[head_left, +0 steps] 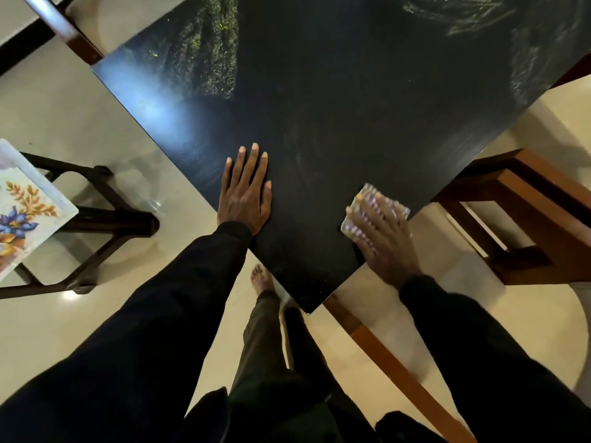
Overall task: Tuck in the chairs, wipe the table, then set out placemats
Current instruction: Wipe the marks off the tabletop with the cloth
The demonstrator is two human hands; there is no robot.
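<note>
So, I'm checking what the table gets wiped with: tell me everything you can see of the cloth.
The cloth is small and pale, with a fine check in lilac and yellowish tones, blurred here. It lies flat on the dark table, at its right edge close to the near corner. The right hand presses on it with straight, spread fingers and covers most of it; only its far and left margins show.

No text, label, brand, number or sign can be read anywhere in the view. Only a printed flower pattern, without any lettering, is borne by the pale panel [30, 199] at nine o'clock.
</note>
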